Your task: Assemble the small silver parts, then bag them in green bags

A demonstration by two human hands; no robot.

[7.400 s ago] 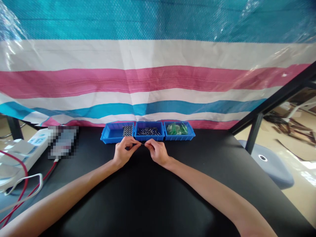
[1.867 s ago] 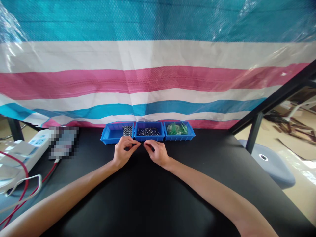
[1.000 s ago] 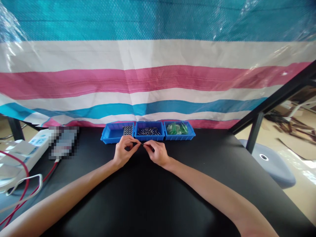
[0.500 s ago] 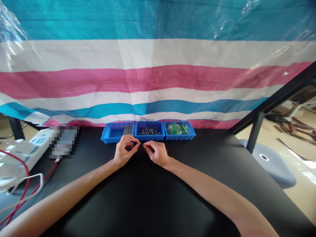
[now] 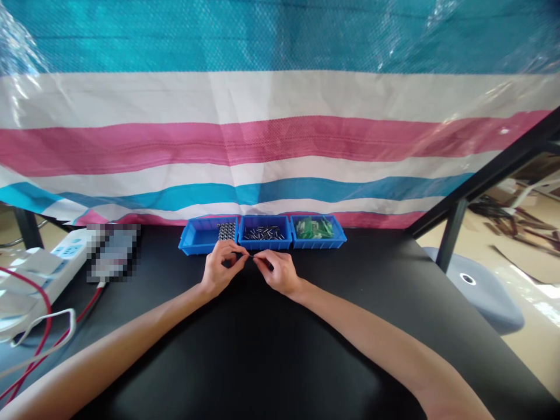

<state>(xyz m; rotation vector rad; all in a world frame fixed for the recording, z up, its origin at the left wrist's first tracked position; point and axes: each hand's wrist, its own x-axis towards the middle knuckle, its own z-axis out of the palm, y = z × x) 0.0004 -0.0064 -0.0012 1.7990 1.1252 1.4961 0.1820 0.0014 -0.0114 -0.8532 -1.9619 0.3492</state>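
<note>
My left hand point(image 5: 220, 267) and my right hand point(image 5: 277, 270) meet just in front of the middle bin, thumbs and index fingers pinched. Between the fingertips sits a small, thin, dark part point(image 5: 251, 255), mostly covered and too small to name. Behind the hands, three blue plastic bins stand side by side. In the left bin point(image 5: 199, 234), round shiny metal pieces point(image 5: 226, 230) are gathered at its right end. The middle bin point(image 5: 265, 245) contains thin metal pieces point(image 5: 265, 233) that look like small screws or pins. Green and clear plastic pieces point(image 5: 314, 227) fill the right bin point(image 5: 320, 242).
The bins rest on a black table point(image 5: 254, 350) before a striped plastic sheet point(image 5: 271, 140). At the left are a white power strip point(image 5: 67, 251), a red cable point(image 5: 90, 303) and a pixelated device point(image 5: 114, 254). A grey stool point(image 5: 481, 294) stands beyond the right edge.
Both hands stay at nearly the same spot, fingertips still pinched together. The bins and their contents look the same.
</note>
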